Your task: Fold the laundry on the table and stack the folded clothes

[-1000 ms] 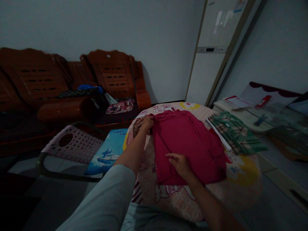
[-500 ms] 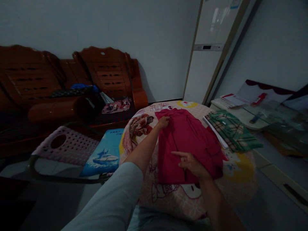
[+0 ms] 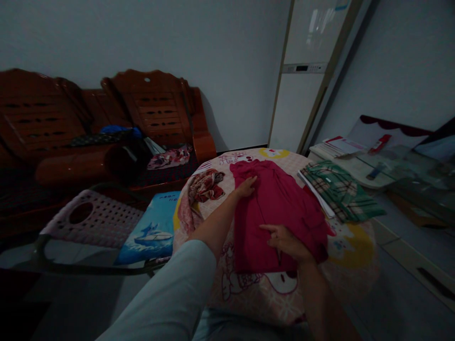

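A magenta long-sleeved garment (image 3: 280, 201) lies on the round table, its left part folded over along a lengthwise edge. My left hand (image 3: 246, 186) rests on the upper part of the folded layer, index finger stretched out over the cloth. Lower down, my right hand (image 3: 284, 240) touches the garment with its index finger extended to the left and the other fingers loosely bent. Neither hand visibly grips the fabric. A patterned scarf-like cloth (image 3: 206, 184) is bunched left of my left hand. Beyond the garment's right side lies a folded green plaid cloth (image 3: 341, 189).
A printed cloth (image 3: 249, 303) covers the table. Papers (image 3: 322, 196) stick out under the plaid cloth. On the left stand a woven chair (image 3: 106, 220) with a blue cushion (image 3: 151, 232) and a wooden sofa (image 3: 156, 104). A side table (image 3: 369, 163) and tall air conditioner (image 3: 296, 104) stand to the right.
My left hand has moved slightly right and down from the garment's left edge onto the folded layer, its index finger now extended. My right hand has shifted slightly right. The view has turned a little.
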Demonstrator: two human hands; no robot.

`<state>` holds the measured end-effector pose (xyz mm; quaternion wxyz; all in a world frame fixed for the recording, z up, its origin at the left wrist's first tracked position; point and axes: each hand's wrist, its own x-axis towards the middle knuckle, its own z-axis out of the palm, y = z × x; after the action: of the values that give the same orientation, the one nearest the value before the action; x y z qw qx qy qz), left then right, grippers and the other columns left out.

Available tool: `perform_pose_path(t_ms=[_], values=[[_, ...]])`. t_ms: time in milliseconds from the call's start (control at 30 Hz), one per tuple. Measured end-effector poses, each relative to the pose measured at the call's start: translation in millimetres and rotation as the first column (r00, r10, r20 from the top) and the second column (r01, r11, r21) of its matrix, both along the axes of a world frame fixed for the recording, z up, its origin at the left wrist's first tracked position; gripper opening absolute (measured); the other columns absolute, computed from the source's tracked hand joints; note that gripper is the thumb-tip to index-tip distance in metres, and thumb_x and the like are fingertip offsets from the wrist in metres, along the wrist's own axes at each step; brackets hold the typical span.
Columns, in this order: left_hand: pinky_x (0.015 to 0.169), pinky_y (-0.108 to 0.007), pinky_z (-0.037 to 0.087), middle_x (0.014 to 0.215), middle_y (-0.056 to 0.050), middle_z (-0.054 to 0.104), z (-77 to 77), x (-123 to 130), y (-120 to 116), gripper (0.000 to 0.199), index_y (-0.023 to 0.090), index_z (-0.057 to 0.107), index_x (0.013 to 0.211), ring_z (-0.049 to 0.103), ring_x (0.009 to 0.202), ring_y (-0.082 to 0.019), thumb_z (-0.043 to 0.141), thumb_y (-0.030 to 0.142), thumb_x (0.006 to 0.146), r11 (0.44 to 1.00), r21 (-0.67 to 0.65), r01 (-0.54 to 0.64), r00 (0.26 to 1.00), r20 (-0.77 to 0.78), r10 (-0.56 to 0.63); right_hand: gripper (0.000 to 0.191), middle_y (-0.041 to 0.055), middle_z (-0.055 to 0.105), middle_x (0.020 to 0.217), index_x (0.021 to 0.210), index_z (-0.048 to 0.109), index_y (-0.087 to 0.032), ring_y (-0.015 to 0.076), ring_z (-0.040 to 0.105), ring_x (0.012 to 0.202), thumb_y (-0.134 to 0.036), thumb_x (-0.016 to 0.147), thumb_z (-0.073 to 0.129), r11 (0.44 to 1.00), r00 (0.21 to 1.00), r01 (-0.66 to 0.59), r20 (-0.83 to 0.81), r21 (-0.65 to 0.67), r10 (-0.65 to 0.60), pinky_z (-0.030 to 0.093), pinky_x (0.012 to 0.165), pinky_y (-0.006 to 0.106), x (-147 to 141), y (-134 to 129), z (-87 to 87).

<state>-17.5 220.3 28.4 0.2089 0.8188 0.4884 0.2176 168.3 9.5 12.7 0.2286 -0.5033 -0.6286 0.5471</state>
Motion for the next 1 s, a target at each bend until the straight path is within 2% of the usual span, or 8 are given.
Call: perform_pose_path(t_ms=[100, 233, 400, 533, 667, 800, 900, 1000], values=[[0.115, -0.035, 0.035, 0.148, -0.016, 0.048, -11.4, -6, -8, 0.061, 0.010, 0.055, 0.136, 0.043, 0.138, -0.023, 0.050, 0.003, 0.075, 0.999, 0.039, 0.021, 0.998, -0.052, -0.019, 0.059, -0.0048, 0.054, 0.052, 0.133, 0.059, -0.012, 0.0110, 0.047, 0.047, -0.024, 0.076, 0.058, 0.998, 0.986, 0.020, 0.165, 0.065, -0.031, 0.035, 0.047, 0.021, 2, -2, 3.7], [0.116, -0.039, 0.033, 0.146, -0.018, 0.049, -25.0, -14, -22, 0.048, 0.011, 0.052, 0.138, 0.043, 0.138, -0.023, 0.042, 0.012, 0.091, 0.982, 0.164, -0.090, 0.980, -0.162, 0.117, 0.043, 0.0046, 0.069, 0.074, 0.118, 0.070, -0.013, 0.0142, 0.059, 0.064, -0.024, 0.077, 0.062, 0.947, 0.970, 0.051, 0.208, 0.317, -0.122, 0.044, 0.062, 0.024, -10, -4, 8.1], [0.117, -0.053, 0.026, 0.154, -0.014, 0.040, -36.1, -15, -37, 0.049, 0.020, 0.043, 0.145, 0.034, 0.143, -0.029, 0.042, 0.033, 0.098, 0.988, 0.156, -0.017, 0.939, -0.336, 0.069, 0.046, 0.0045, 0.072, 0.079, 0.117, 0.071, -0.017, 0.0151, 0.061, 0.069, -0.013, 0.072, 0.065, 0.935, 0.932, -0.085, 0.360, 0.344, -0.048, 0.045, 0.067, 0.025, -25, -8, 8.3], [0.115, -0.045, 0.032, 0.150, -0.016, 0.044, -34.7, -24, -36, 0.046, 0.016, 0.050, 0.139, 0.038, 0.141, -0.027, 0.047, 0.025, 0.094, 0.969, 0.168, -0.179, 0.964, -0.169, 0.207, 0.038, 0.0044, 0.073, 0.083, 0.116, 0.071, -0.020, 0.0154, 0.064, 0.073, -0.019, 0.078, 0.066, 0.917, 0.926, -0.071, 0.367, 0.393, -0.085, 0.045, 0.069, 0.024, -33, -17, 12.9], [0.110, -0.043, 0.038, 0.132, -0.019, 0.059, -28.5, -41, -29, 0.046, 0.013, 0.057, 0.130, 0.051, 0.129, -0.028, 0.052, 0.011, 0.084, 0.906, 0.069, -0.418, 0.907, -0.030, 0.421, 0.029, 0.0056, 0.074, 0.093, 0.115, 0.070, -0.021, 0.0170, 0.067, 0.084, -0.028, 0.087, 0.062, 0.863, 0.924, -0.222, 0.380, 0.453, 0.038, 0.045, 0.075, 0.025, -57, -32, 20.4], [0.104, -0.037, 0.043, 0.122, -0.013, 0.068, -17.4, -51, -14, 0.047, 0.018, 0.064, 0.121, 0.060, 0.118, -0.026, 0.056, 0.007, 0.077, 0.911, -0.036, -0.412, 0.910, 0.029, 0.413, 0.028, 0.0096, 0.071, 0.100, 0.114, 0.065, -0.020, 0.0215, 0.066, 0.091, -0.036, 0.094, 0.055, 0.745, 0.767, -0.483, 0.634, 0.461, 0.104, 0.044, 0.079, 0.030, -87, -45, 23.1], [0.096, -0.030, 0.047, 0.114, -0.008, 0.072, -11.4, -53, 0, 0.042, 0.020, 0.072, 0.109, 0.064, 0.109, -0.022, 0.057, 0.005, 0.073, 0.920, -0.135, -0.368, 0.915, 0.125, 0.385, 0.022, 0.0108, 0.070, 0.092, 0.109, 0.064, -0.017, 0.0219, 0.065, 0.087, -0.025, 0.096, 0.049, 0.672, 0.655, -0.611, 0.744, 0.418, 0.132, 0.043, 0.075, 0.030, -98, -47, 23.5], [0.082, -0.028, 0.052, 0.096, -0.007, 0.076, -12.0, -55, 11, 0.037, 0.016, 0.076, 0.100, 0.067, 0.088, -0.019, 0.055, 0.007, 0.072, 0.917, -0.244, -0.316, 0.889, 0.261, 0.376, 0.020, 0.0120, 0.070, 0.086, 0.102, 0.065, -0.013, 0.0228, 0.065, 0.083, -0.013, 0.092, 0.047, 0.646, 0.617, -0.653, 0.772, 0.395, 0.152, 0.041, 0.071, 0.031, -101, -43, 25.9]])
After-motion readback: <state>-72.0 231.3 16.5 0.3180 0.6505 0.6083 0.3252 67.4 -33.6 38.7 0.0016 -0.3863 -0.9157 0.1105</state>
